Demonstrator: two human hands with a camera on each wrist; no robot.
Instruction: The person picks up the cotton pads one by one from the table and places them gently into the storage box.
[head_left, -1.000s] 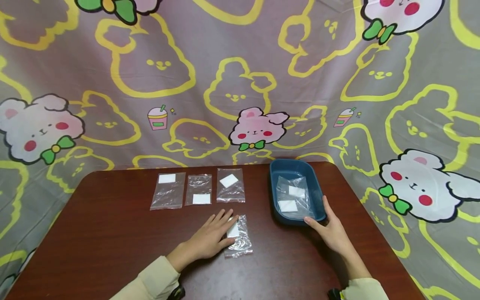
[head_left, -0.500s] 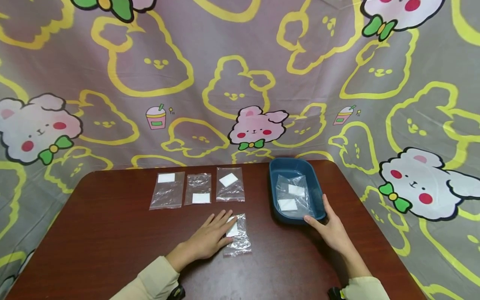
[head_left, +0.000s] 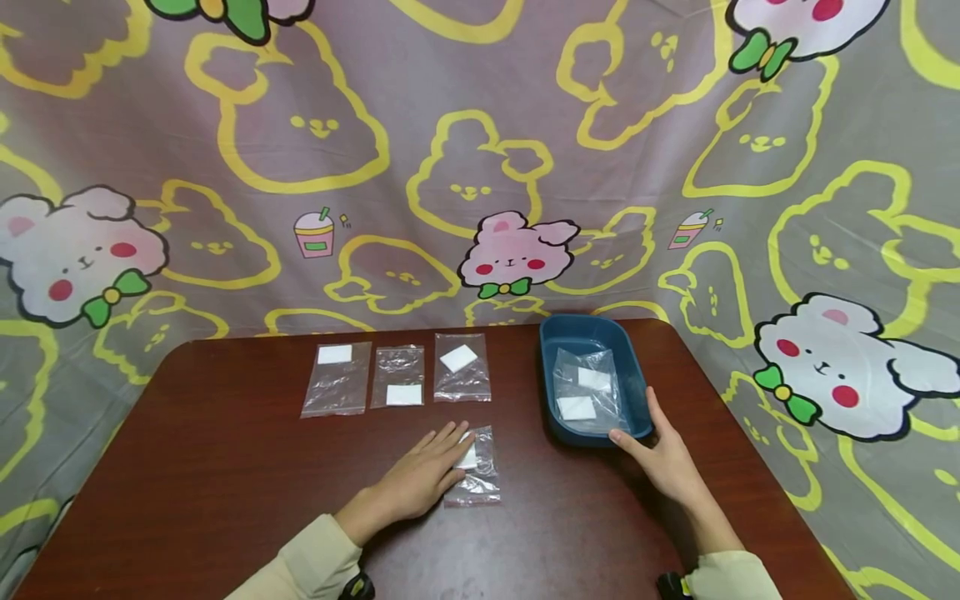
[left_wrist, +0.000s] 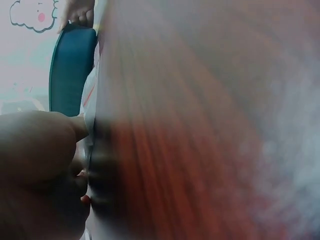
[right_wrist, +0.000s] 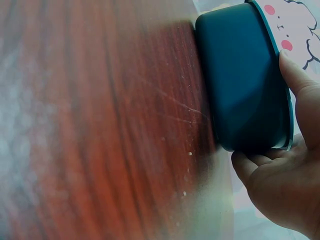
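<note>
My left hand (head_left: 420, 479) lies flat with fingers spread, its fingertips pressing on a clear zip bag (head_left: 482, 487) that holds a white square. Part of that square is under the fingers. At the right, my right hand (head_left: 667, 458) grips the near right corner of a blue plastic tray (head_left: 581, 335), thumb at the front rim and fingers along the side. The tray wall (right_wrist: 245, 80) fills much of the right wrist view, with the fingers partly below it. Inside the tray lie clear bags (head_left: 592, 360) with two white squares. The left wrist view shows the left hand (left_wrist: 40, 150) dark and blurred.
Three more clear zip bags lie in a row toward the back: a left one (head_left: 337, 383), a middle one (head_left: 399, 367) and a right one (head_left: 461, 385), each with a white square. A patterned cloth (head_left: 420, 183) hangs behind the brown table (head_left: 225, 467).
The bag under my left hand has shifted very slightly left and away from me. The right hand and the tray stay in place.
</note>
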